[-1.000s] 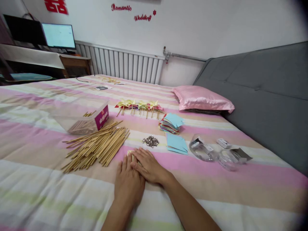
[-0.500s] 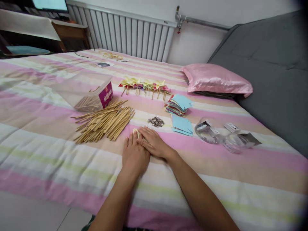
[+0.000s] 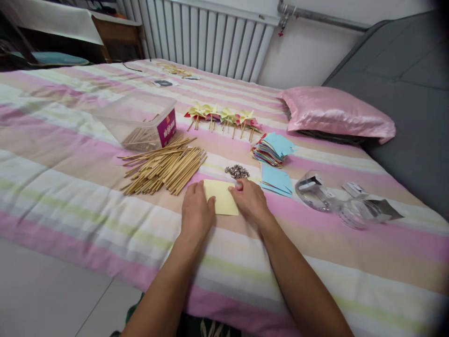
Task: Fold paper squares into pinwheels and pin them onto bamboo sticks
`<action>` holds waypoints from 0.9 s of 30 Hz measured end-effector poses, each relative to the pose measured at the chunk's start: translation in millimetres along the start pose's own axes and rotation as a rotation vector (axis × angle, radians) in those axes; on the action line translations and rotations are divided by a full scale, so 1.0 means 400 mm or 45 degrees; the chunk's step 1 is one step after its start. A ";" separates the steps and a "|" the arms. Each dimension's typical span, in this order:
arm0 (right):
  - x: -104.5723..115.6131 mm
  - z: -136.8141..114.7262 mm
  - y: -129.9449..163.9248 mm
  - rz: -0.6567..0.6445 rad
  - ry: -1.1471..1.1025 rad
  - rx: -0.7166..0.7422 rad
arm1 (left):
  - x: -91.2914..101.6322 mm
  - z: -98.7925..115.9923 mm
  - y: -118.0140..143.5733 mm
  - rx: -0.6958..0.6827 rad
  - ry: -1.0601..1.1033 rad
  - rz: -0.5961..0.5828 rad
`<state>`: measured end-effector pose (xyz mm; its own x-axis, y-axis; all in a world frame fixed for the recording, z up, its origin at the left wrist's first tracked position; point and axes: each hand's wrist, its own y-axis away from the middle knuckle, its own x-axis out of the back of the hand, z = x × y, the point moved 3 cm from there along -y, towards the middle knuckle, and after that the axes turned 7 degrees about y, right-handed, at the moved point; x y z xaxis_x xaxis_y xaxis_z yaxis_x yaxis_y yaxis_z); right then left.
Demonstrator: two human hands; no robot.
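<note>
Between my two hands lies a square sheet of pale yellow paper (image 3: 222,200), low over the bed. My left hand (image 3: 197,209) grips its left edge, thumb on top and fingers along the far side. At the upper right edge, my right hand (image 3: 251,200) pinches the paper between thumb and curled fingers. Just beyond the right fingers is a small heap of shiny metal pieces (image 3: 237,171). A pile of thin wooden sticks (image 3: 166,171) lies to the left of the paper. On the right are a few light-blue paper sheets (image 3: 276,179).
Behind the sticks stands a clear plastic box (image 3: 135,110) with more sticks inside. Several paper pinwheels (image 3: 226,117) lie farther back. A stack of coloured paper (image 3: 271,150), clear plastic containers (image 3: 315,189) and a pink pillow (image 3: 338,114) are on the right.
My hands were pressed flat, overlapping on the mostly covered yellow paper. Now they have moved apart to its sides, the sheet shows opened out, and both hands grip it. The view has shifted slightly.
</note>
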<state>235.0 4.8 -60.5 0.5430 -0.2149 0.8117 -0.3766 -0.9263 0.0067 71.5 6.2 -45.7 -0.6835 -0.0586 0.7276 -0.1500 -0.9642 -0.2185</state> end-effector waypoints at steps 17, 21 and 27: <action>0.047 -0.034 -0.003 -0.240 -1.166 0.158 | 0.006 0.024 0.002 0.682 1.832 -0.286; 0.080 -0.046 0.010 -0.271 -1.082 0.206 | 0.010 0.026 0.009 0.762 1.822 -0.401; 0.098 -0.057 0.026 -0.300 -0.851 0.368 | 0.004 0.045 0.025 0.665 1.829 -0.501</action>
<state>235.3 -6.2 -15.1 0.9579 -0.0577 0.2811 -0.0331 -0.9952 -0.0916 81.5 -8.2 -35.1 -0.7878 0.1984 -0.5831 -0.4287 -0.8563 0.2880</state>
